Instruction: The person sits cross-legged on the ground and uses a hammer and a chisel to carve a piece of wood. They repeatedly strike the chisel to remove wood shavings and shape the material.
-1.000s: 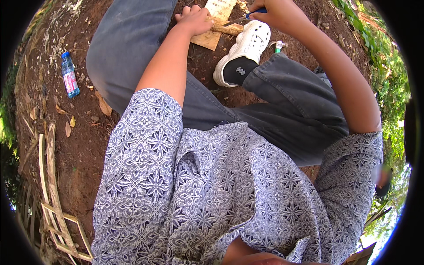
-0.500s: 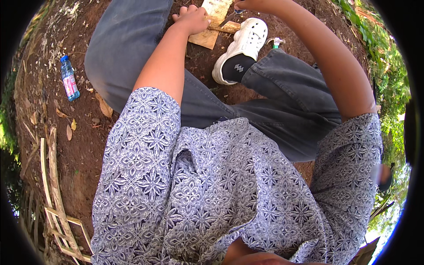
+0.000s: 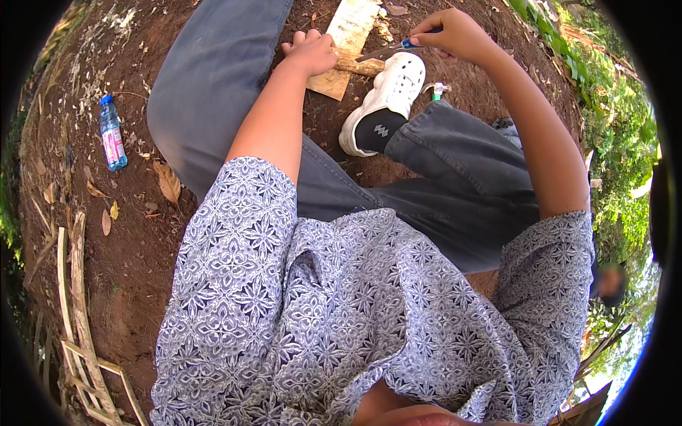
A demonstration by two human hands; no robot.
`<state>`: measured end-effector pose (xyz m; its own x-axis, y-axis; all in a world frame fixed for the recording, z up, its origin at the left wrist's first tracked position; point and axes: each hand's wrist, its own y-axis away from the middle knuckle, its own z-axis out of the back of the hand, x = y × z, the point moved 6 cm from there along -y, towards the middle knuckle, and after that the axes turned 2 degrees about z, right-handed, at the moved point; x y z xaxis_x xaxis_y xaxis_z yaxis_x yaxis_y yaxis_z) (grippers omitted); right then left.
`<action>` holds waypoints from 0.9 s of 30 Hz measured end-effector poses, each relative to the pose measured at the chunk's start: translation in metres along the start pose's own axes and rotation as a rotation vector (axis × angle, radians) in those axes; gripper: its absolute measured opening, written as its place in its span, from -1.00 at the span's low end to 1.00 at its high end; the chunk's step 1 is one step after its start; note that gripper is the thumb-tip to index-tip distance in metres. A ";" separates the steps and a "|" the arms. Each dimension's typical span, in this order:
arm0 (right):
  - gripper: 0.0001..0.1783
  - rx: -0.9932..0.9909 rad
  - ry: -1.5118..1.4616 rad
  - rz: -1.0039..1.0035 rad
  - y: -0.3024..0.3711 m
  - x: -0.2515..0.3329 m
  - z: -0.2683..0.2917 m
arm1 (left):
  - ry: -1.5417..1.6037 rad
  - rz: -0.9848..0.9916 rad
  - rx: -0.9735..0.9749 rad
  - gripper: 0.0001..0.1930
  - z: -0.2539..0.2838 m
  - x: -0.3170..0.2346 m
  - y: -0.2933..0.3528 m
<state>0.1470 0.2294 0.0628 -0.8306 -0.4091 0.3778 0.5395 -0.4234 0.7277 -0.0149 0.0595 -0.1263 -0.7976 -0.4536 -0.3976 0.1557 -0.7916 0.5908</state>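
On the far side of my lap, my left hand (image 3: 310, 54) is closed round one end of a short brown wooden piece (image 3: 364, 66). The wood lies across a pale flat board (image 3: 352, 25) on the ground, its other end beside my white clog (image 3: 400, 82). My right hand (image 3: 455, 37) grips a tool with a blue handle (image 3: 410, 44) and a thin dark blade. The blade slants left, its tip at the upper side of the wood; whether it touches cannot be made out. Fingers hide part of the handle.
A plastic bottle with a blue cap (image 3: 112, 135) lies on the soil at left. Nearer on that side is a frame of thin wooden strips (image 3: 85, 312). Beside my right trouser leg sits a metal-headed tool with a green part (image 3: 437, 92). A blurred person (image 3: 609, 284) shows at far right.
My right hand has moved right and nearer with the blue-handled tool, whose blade now lies flatter. My left hand stays on the wood. The whole view has shifted slightly.
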 end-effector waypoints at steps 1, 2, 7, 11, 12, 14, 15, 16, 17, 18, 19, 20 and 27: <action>-0.69 -0.046 0.038 0.052 0.005 0.008 0.000 | -0.001 0.007 -0.007 -0.58 -0.002 0.003 -0.001; -0.72 -0.098 0.071 0.094 0.014 0.016 0.001 | -0.005 0.002 -0.012 -0.58 -0.002 0.002 -0.002; -0.74 -0.200 0.222 0.302 0.007 0.022 -0.010 | -0.009 -0.005 -0.048 -0.60 -0.002 -0.001 -0.003; -0.74 -0.159 0.298 0.302 -0.001 0.030 -0.018 | -0.016 -0.010 -0.040 -0.60 -0.002 -0.001 -0.004; -0.75 -0.132 0.305 0.268 -0.002 0.034 -0.022 | -0.022 -0.013 -0.040 -0.60 -0.003 -0.002 -0.004; -0.79 -0.186 0.376 0.266 -0.002 0.050 -0.026 | -0.015 -0.004 -0.046 -0.60 -0.003 0.001 -0.004; -0.80 -0.213 0.410 0.264 -0.001 0.057 -0.028 | -0.012 -0.001 -0.046 -0.60 -0.003 0.001 -0.003; -0.81 -0.207 0.383 0.282 -0.001 0.063 -0.029 | -0.014 0.007 -0.029 -0.58 -0.004 0.003 -0.002; -0.81 -0.188 0.379 0.289 -0.006 0.065 -0.029 | -0.013 0.023 -0.018 -0.55 -0.002 0.006 0.001; -0.80 -0.179 0.370 0.271 -0.014 0.058 -0.027 | -0.017 0.014 -0.001 -0.53 0.000 0.001 0.000; -0.80 -0.168 0.362 0.255 -0.023 0.050 -0.024 | -0.018 0.000 0.008 -0.53 0.002 -0.005 -0.001; -0.78 -0.158 0.319 0.201 -0.030 0.037 -0.017 | -0.019 -0.009 0.015 -0.52 0.003 -0.007 0.000; -0.77 0.051 -0.041 -0.032 -0.041 -0.016 -0.002 | -0.023 -0.015 -0.010 -0.51 -0.005 -0.002 -0.003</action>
<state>0.1383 0.2519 0.0262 -0.8529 -0.3618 0.3762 0.5056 -0.3934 0.7679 -0.0113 0.0610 -0.1310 -0.8131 -0.4321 -0.3900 0.1490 -0.8022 0.5781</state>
